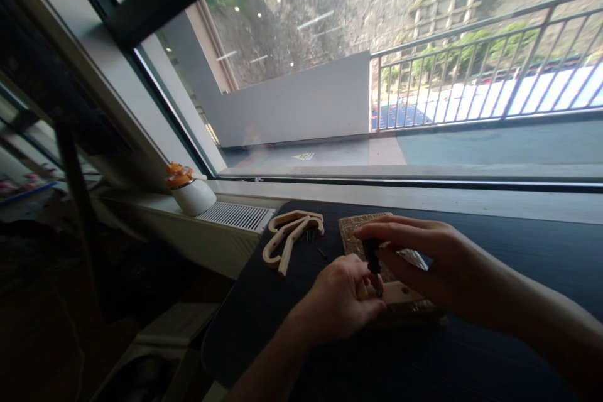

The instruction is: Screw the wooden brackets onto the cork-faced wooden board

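My right hand [424, 251] is closed on the dark handle of a screwdriver [372, 252], which points down, nearly upright. Its tip meets a pale wooden piece [396, 293] that has a dark hole in it. Against the end of that piece, my left hand [342, 298] is closed, its thumb and fingers gripping it close to the screwdriver tip. Whether a screw sits under the tip is too small to tell. Beneath the wood lies a brown textured slab [351, 229], partly covered by both hands.
Two curved wooden hooks [288, 239] lie at the table's left, with several small screws [311, 236] beside them. The dark table [264, 320] stands against the window sill [424, 198]. A white pot with an orange top [195, 198] is on the ledge beside a vent grille [240, 216].
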`<state>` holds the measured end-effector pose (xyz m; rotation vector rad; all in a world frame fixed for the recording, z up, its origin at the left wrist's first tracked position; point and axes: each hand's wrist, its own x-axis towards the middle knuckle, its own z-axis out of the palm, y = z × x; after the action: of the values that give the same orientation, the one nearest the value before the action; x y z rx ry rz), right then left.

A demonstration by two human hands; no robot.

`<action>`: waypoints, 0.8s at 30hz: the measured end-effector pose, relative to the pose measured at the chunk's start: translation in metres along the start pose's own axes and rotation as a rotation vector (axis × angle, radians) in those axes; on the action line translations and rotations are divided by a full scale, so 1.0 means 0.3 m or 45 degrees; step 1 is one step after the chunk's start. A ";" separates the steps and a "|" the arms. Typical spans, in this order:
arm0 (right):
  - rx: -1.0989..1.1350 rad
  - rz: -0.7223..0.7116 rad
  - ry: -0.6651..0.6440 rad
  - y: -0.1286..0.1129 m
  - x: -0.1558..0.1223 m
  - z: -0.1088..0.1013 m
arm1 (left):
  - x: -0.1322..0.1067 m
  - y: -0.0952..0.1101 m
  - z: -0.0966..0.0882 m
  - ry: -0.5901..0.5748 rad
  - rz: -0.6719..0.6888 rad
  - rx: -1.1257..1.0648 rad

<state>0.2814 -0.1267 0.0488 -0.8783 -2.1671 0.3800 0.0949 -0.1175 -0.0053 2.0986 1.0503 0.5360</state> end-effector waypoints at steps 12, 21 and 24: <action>-0.021 0.089 0.059 0.017 0.000 0.012 | 0.004 -0.003 -0.001 -0.014 -0.027 0.021; -0.164 0.019 0.050 0.007 0.000 0.014 | 0.004 0.006 -0.002 -0.026 -0.031 0.004; -0.130 -0.033 0.009 0.002 0.000 0.012 | 0.004 0.003 -0.002 -0.026 -0.019 -0.013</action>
<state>0.2790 -0.1263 0.0462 -0.9052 -2.2049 0.2550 0.0955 -0.1167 -0.0041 2.0818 1.0488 0.5108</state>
